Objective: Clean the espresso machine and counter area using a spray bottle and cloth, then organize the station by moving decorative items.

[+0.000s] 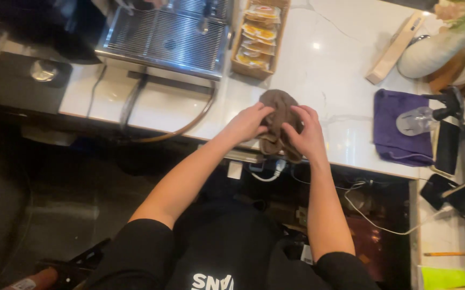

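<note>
We see a big white counter across the top of the frame. At upper left sits a metal drip tray. Beside it, a wooden box holds snack packets. In the middle, our left hand and right hand squeeze a brown cloth at the counter's edge. A purple cloth lies right.
</note>
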